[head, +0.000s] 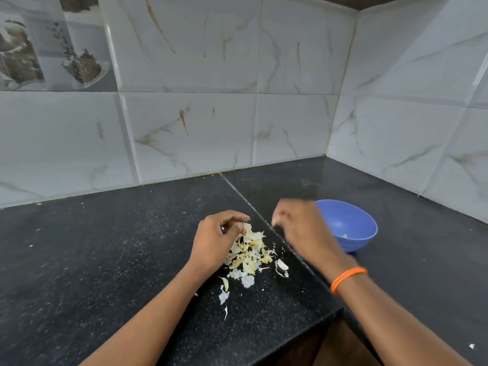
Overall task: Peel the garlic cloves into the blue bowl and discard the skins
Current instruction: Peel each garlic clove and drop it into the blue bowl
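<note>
A pile of pale garlic skins (248,253) lies on the black counter, with a few loose pieces trailing toward me. My left hand (217,237) hovers over the pile's left edge with loosely curled fingers, and I see nothing held in it. My right hand (299,228) is blurred, just left of the blue bowl (363,225). It pinches a pale garlic clove (275,221) at its fingertips. A small pale piece (344,235) lies inside the bowl; my right hand hides the bowl's left part.
The black speckled counter (105,260) meets tiled walls (290,114) at the back and right, forming a corner behind the bowl. The counter's front edge (303,331) steps back near my right forearm. A seam runs diagonally between my hands.
</note>
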The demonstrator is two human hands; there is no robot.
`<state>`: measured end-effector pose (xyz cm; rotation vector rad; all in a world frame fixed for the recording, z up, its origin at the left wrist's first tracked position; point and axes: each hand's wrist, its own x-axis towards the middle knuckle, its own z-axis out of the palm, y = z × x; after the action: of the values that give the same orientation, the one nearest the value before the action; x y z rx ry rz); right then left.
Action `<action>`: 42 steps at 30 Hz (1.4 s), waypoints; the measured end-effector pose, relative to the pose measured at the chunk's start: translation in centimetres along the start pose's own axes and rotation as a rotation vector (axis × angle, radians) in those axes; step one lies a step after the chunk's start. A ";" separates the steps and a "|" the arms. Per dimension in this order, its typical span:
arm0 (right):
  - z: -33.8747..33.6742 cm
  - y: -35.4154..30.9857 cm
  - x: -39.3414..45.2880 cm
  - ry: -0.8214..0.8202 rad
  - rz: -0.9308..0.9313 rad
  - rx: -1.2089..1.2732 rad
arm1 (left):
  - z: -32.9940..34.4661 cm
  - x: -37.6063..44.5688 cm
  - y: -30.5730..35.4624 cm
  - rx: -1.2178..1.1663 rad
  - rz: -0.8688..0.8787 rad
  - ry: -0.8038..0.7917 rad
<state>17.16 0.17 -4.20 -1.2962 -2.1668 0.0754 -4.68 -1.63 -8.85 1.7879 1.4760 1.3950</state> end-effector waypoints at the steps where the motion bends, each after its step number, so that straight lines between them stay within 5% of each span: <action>1: 1.4 -0.3 -1.1 -0.121 -0.004 -0.073 | 0.1 0.0 0.1 -0.001 -0.004 0.001; 3: 1.6 0.4 -1.2 -0.150 -0.008 -0.062 | 0.3 -0.1 0.1 -0.002 -0.014 -0.010; 7: -0.8 1.8 0.5 0.120 0.035 0.112 | 0.7 -0.3 0.2 -0.013 -0.019 -0.038; 10: 2.1 0.5 -1.4 -0.144 -0.025 -0.051 | 0.6 -0.4 0.4 -0.023 -0.010 -0.026; 15: 0.7 1.3 -0.2 0.069 0.051 0.307 | 0.7 -0.4 0.8 0.031 0.074 -0.030; 24: 2.1 1.1 -1.7 0.066 0.055 0.732 | 1.5 -0.8 1.6 0.132 0.131 -0.043; 35: 3.4 0.2 -3.2 0.235 0.082 0.746 | 1.2 -0.8 1.7 -0.102 0.084 -0.024; 42: 3.8 0.7 -3.0 0.250 0.014 0.509 | 1.1 -1.0 2.1 -0.209 -0.003 -0.016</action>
<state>16.73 -0.94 -8.98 -0.9671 -1.7715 0.4194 -2.67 -2.94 -7.95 1.6630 1.2729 1.4711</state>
